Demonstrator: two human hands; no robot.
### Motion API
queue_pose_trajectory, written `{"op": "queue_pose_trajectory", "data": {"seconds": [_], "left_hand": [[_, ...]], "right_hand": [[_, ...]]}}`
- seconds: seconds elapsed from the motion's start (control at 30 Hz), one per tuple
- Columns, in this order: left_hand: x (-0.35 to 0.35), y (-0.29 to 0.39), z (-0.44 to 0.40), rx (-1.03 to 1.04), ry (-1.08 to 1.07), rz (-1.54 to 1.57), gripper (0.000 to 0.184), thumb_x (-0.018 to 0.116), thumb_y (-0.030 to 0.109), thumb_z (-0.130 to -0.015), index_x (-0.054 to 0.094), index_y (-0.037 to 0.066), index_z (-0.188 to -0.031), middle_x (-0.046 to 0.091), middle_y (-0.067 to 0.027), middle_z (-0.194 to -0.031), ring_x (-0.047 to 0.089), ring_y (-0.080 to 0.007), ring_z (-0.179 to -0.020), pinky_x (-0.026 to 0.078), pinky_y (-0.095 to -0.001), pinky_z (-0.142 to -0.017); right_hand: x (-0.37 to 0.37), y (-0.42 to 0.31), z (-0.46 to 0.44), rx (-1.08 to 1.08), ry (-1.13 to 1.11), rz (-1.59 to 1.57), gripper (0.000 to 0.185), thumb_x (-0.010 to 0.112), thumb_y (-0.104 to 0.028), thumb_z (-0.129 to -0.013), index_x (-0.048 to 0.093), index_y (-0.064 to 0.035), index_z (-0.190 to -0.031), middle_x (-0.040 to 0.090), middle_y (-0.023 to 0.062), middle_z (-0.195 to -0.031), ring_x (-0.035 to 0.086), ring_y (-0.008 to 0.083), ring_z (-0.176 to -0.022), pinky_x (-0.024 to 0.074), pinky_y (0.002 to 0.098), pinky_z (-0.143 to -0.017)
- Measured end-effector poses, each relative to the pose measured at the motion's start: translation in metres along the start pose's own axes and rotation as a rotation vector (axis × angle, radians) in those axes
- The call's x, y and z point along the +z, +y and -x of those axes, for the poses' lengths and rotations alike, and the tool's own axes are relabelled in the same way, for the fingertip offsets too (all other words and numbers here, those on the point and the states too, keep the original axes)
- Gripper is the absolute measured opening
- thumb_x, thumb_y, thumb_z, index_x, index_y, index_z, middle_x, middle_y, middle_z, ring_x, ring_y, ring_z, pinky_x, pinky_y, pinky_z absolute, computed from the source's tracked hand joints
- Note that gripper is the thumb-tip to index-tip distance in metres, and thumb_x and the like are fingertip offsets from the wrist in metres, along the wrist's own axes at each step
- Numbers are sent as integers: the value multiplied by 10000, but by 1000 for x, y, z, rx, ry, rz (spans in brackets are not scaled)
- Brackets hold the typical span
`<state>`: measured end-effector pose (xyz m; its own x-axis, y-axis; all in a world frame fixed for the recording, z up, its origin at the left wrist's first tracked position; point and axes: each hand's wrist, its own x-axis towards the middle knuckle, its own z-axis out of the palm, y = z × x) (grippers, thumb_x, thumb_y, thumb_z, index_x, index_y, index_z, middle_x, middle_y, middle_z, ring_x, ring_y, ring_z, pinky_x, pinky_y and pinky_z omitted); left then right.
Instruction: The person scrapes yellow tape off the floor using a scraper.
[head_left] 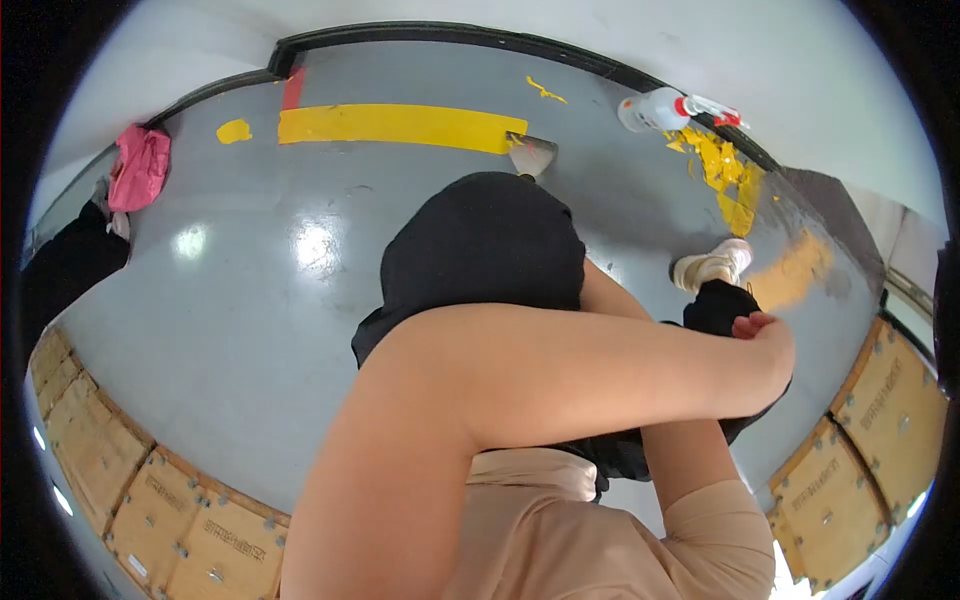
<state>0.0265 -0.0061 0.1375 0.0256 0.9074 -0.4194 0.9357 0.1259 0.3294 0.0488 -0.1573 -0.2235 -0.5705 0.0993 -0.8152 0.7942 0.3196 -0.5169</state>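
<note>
My left arm crosses in front of me to the right, and my left hand (765,335) is closed beside the black trouser leg (718,307), above a white shoe (715,266). Its fingers are curled, and anything inside them is hidden. My right forearm (612,292) passes under the left one and goes behind my bent knee (485,235), which hides the hand. Just beyond the knee, a scraper (532,156) has its wide blade on the floor, touching the right end of a yellow tape strip (395,126). Its handle is mostly hidden.
A spray bottle (655,109) with a red-and-white head lies by the wall edge. Yellow scraps (725,170) are piled near it. A pink bag (140,168) and dark fabric (75,262) are at the left. Wooden crates (820,495) line both lower sides.
</note>
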Motion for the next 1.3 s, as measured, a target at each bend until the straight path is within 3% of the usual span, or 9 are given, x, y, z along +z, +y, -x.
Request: {"op": "queue_pose_trajectory", "data": {"seconds": [0.1,0.23,0.37,0.53,0.8,1.03,1.17,1.27,1.3], "left_hand": [[10,0,15,23,169,18,315,558,295,-754,642,83,-971,654,-156,-907,626,-289,-777,451,-408,-676],[19,10,7,36,117,-31,315,563,290,-756,641,78,-975,654,-152,-912,631,-281,-774,459,-403,-680],[5,9,2,-10,-62,-13,311,557,283,-761,640,77,-979,653,-153,-923,633,-281,-789,464,-402,-694],[12,6,6,-21,-26,17,310,559,284,-757,642,80,-973,652,-154,-926,631,-281,-790,464,-402,-695],[19,-3,17,-16,112,57,311,574,293,-735,646,73,-942,648,-167,-917,628,-289,-796,462,-409,-697],[15,-3,34,3,172,23,306,565,299,-746,647,75,-938,651,-174,-903,632,-298,-773,462,-407,-697],[19,-4,31,-15,148,21,310,562,302,-747,647,75,-939,651,-173,-905,632,-296,-775,462,-406,-698],[22,0,9,-18,91,34,314,561,300,-744,647,75,-945,651,-171,-900,631,-294,-776,462,-408,-699],[21,0,9,-17,66,28,316,561,298,-743,647,74,-948,651,-170,-897,630,-294,-776,462,-409,-700]], "right_hand": [[-1,-11,12,-40,-12,32,544,428,-483,-861,638,9,-759,628,100,-738,587,223,-691,426,336,-686],[19,22,-2,-167,-47,154,517,433,-472,-869,624,-4,-762,613,91,-705,576,217,-645,430,338,-632],[-14,-22,-4,-14,-138,-109,470,439,-456,-882,593,-26,-770,580,73,-657,548,197,-573,415,327,-541],[-54,-54,-6,116,-163,-479,369,446,-422,-908,501,-75,-793,481,37,-575,458,130,-445,308,260,-366],[21,34,-8,-145,-97,24,368,438,-424,-912,497,-69,-836,482,36,-586,441,120,-443,300,260,-368],[-29,-72,26,184,-260,-316,360,431,-420,-919,483,-65,-885,471,26,-588,409,101,-433,277,249,-362],[13,6,8,-68,-141,41,598,428,-558,-862,619,7,-821,597,111,-700,564,212,-630,420,352,-577],[38,65,-13,-113,-152,86,639,417,-567,-841,662,21,-789,628,142,-764,591,256,-774,416,367,-717],[36,57,-12,-100,-154,75,620,425,-558,-844,656,15,-792,623,138,-751,589,246,-734,420,361,-687]]}}
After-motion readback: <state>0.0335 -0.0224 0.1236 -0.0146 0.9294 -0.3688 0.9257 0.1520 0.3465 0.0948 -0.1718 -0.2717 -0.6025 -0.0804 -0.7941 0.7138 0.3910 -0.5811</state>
